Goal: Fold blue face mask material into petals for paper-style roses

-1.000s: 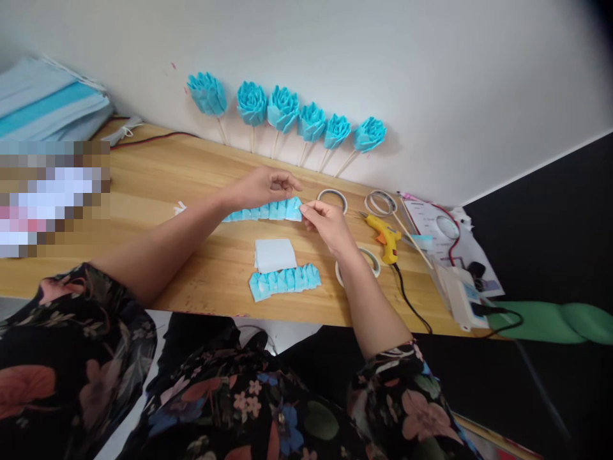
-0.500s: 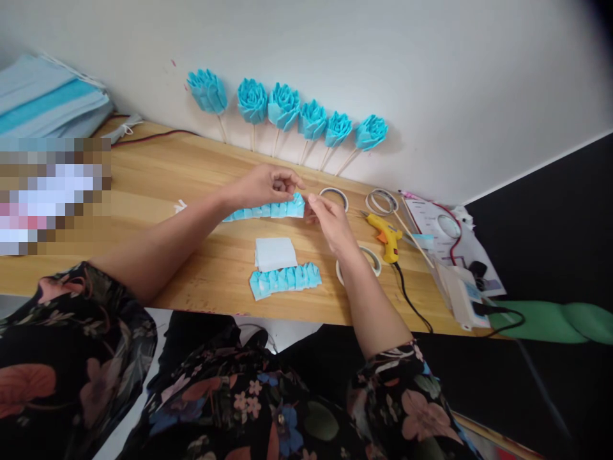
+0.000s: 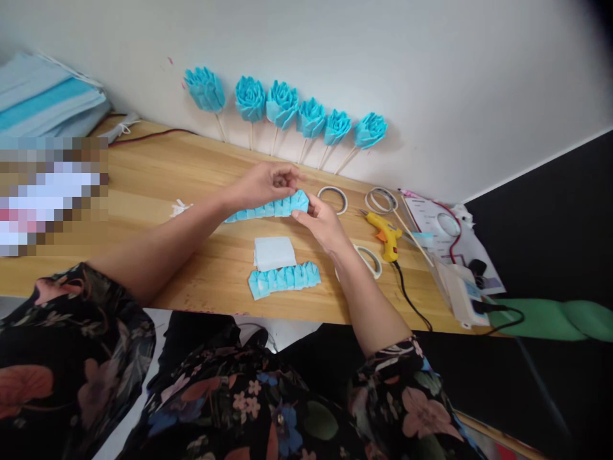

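Nearest the table edge lies a second pleated strip (image 3: 284, 279). Beyond it, the right hand (image 3: 322, 223) pinches the right end of the blue pleated strip (image 3: 268, 207). The left hand (image 3: 266, 183), fingers curled, grips its top edge, hiding part of the strip.

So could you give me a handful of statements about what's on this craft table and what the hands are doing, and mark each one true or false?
1. Both hands hold the pleated blue strip at its right end. True: left hand, right hand.
2. Six blue paper roses on sticks lean against the wall. True.
3. The glue gun is red. False: it is yellow.
4. The second pleated strip lies on the white sheet. False: it lies just in front of it.
5. The right hand holds a tape roll. False: the roll lies on the table.
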Demonstrator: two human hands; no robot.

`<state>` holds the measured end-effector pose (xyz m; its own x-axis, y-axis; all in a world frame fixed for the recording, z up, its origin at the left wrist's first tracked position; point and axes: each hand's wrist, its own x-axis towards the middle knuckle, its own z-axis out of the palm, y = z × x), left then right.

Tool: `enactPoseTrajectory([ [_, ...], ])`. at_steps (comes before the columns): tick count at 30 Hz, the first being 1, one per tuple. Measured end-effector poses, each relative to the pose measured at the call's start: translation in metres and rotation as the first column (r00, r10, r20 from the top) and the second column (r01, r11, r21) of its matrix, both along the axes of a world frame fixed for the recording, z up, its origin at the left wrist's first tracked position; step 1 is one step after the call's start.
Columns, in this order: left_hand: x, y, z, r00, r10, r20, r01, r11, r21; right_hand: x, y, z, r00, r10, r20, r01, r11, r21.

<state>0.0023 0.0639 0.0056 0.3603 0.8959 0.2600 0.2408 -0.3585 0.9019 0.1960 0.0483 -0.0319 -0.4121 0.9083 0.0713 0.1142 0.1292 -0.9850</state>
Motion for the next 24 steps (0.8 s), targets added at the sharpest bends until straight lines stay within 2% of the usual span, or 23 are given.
enactPoseTrajectory([
  [3,0.006,-0.008,0.012,0.984,0.167,0.067,-0.175,0.976,0.129,0.002,0.003,0.000,0.996,-0.086,-0.024,0.087,0.995,0.039],
  [5,0.009,-0.019,0.021,0.975,0.202,0.094,-0.211,0.971,0.112,0.003,0.006,-0.001,0.991,-0.129,-0.036,0.131,0.990,0.056],
  [7,0.012,-0.032,0.025,0.987,0.144,0.069,-0.144,0.990,0.000,0.003,0.007,-0.001,0.987,-0.156,-0.043,0.159,0.985,0.062],
  [9,0.015,-0.045,0.023,0.999,-0.001,0.043,0.009,0.981,-0.193,0.002,0.006,0.000,0.985,-0.168,-0.045,0.170,0.984,0.052],
  [10,0.017,-0.051,0.018,0.995,-0.079,0.053,0.092,0.948,-0.306,0.002,0.005,0.001,0.984,-0.170,-0.046,0.173,0.984,0.048],
  [12,0.021,-0.058,0.006,0.976,-0.159,0.148,0.213,0.830,-0.515,0.002,0.002,0.003,0.984,-0.169,-0.055,0.172,0.984,0.052],
  [14,0.025,-0.062,-0.006,0.946,-0.095,0.309,0.280,0.716,-0.640,0.001,-0.001,0.004,0.983,-0.173,-0.058,0.177,0.981,0.076],
  [16,0.027,-0.063,-0.014,0.892,0.024,0.451,0.327,0.656,-0.681,0.001,-0.003,0.006,0.983,-0.177,-0.043,0.181,0.979,0.099],
  [18,0.027,-0.062,-0.017,0.836,0.120,0.535,0.337,0.657,-0.675,0.000,-0.004,0.007,0.983,-0.180,-0.033,0.182,0.977,0.114],
  [24,0.024,-0.061,-0.019,0.772,0.272,0.575,0.163,0.789,-0.592,-0.003,-0.003,0.002,0.987,-0.160,-0.032,0.163,0.981,0.101],
])
